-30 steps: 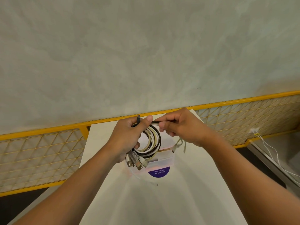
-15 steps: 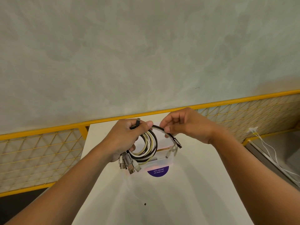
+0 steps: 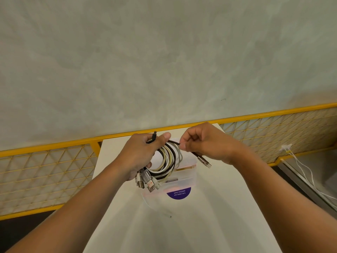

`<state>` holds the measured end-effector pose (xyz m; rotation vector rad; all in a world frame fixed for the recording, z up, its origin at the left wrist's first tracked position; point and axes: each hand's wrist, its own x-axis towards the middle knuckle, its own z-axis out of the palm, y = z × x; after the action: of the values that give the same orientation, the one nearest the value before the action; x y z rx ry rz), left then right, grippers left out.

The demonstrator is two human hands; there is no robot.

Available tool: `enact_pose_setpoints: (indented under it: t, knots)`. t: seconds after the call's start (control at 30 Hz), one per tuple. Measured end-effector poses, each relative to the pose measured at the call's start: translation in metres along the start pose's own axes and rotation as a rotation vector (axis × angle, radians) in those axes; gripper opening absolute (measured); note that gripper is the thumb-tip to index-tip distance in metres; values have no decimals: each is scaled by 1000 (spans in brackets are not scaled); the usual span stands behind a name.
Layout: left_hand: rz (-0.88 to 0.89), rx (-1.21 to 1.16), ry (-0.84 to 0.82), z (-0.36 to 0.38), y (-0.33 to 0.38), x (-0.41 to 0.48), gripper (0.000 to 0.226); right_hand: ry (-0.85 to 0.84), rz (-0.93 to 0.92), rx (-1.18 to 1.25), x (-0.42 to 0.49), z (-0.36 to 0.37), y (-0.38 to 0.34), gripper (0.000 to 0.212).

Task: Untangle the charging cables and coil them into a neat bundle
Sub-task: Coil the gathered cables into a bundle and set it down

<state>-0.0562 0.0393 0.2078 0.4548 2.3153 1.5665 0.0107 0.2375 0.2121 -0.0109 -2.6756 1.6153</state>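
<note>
A: How far along is the coil [image 3: 170, 159]?
B: Mostly wound. The left hand [image 3: 140, 154] grips it above the box [image 3: 184, 178], near the table's [image 3: 182, 230] far edge.
A: What's left?
B: The right hand [image 3: 206, 145] pinches one black cable [image 3: 174, 142] whose plug [image 3: 205, 161] hangs loose; that tail needs winding in, I'd say.

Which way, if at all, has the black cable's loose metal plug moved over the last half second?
Yes: the metal plug has swung slightly right, from over the clear box's right edge to just beyond it, below the right hand.
</note>
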Motion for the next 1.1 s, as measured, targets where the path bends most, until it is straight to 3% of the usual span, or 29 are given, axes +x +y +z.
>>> enact_pose_setpoints:
  t: [0.1, 0.27, 0.43, 0.8, 1.1]
  knots:
    - [-4, -41, 54, 2, -1, 3, 47, -27, 38, -13, -1, 6, 2, 7]
    - [-23, -88, 98, 1, -3, 5, 44, 74, 28, -193, 2, 12, 11, 14]
    - [-55, -196, 100, -1, -3, 6, 41, 82, 19, -113, 0, 23, 20, 15]
    - [21, -338, 78, 1, 15, 4, 39, 177, -123, 505, 6, 41, 17, 17]
    - [78, -292, 95, 6, 18, 6, 42, 89, -56, 918, 5, 39, 16, 27]
